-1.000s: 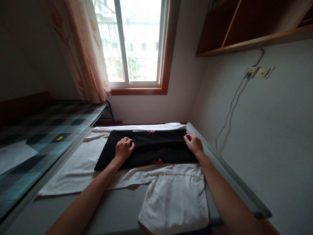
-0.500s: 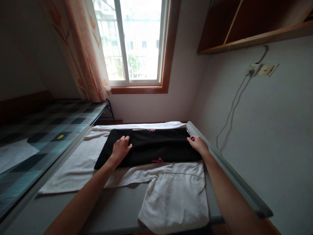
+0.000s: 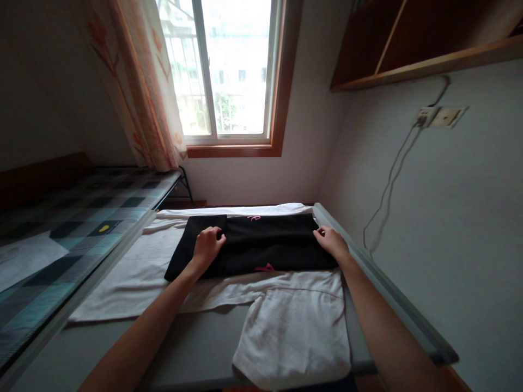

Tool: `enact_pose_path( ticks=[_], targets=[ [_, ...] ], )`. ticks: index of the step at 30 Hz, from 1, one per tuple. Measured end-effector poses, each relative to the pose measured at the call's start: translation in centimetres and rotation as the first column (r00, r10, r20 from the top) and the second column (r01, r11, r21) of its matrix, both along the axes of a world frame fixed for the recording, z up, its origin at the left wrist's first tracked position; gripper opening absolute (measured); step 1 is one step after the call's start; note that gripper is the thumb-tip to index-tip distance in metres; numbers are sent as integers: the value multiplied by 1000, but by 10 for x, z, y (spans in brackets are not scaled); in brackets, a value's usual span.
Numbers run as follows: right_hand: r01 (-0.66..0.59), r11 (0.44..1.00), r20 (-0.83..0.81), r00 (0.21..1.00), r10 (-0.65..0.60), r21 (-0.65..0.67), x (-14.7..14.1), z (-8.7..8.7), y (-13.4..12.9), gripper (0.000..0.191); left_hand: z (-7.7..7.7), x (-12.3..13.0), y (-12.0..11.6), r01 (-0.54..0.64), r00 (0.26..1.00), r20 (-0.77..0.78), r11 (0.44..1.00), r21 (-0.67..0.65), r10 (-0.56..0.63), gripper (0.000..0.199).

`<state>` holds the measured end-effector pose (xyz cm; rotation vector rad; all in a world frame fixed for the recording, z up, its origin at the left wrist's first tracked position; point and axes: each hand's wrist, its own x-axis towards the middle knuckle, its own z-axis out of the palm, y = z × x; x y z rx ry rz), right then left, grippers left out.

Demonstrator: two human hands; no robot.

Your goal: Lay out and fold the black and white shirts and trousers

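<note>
A folded black garment [image 3: 261,247] with pink print lies lengthwise across a white short-sleeved shirt [image 3: 298,326]. One sleeve of the white shirt spreads towards me. My left hand [image 3: 208,245] is closed on the edge of the flap turned over at the black garment's left end. At the opposite end, my right hand [image 3: 329,239] pinches the garment's right edge between thumb and fingers. Both garments rest on a grey table [image 3: 196,348].
A raised grey rim [image 3: 392,294] runs along the table's right side, close to the wall. On the left stands a bed with a checked mattress [image 3: 134,188] and a white paper [image 3: 28,256]. A cable [image 3: 379,201] hangs from a wall socket [image 3: 429,116]; a wooden shelf [image 3: 408,65] juts out above.
My left hand has moved a little to the right, drawing the flap and the black garment's left end with it. The right hand keeps its pinch in place.
</note>
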<state>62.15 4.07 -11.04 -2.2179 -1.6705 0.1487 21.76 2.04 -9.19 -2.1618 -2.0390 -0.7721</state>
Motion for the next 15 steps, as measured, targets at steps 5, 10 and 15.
enact_pose_path(
  ticks=[5,10,15],
  targets=[
    [-9,1000,4,1000,9,10,0,-1,0,27,0,2,0,4,994,106,1000,22,-7,25],
    [-11,1000,-1,1000,11,14,0,-2,-1,27,-1,5,-4,66,989,131,998,15,-68,27],
    [44,997,-2,999,-44,58,1,0,-2,36,-9,5,-8,225,971,67,973,48,-228,35]
  ],
)
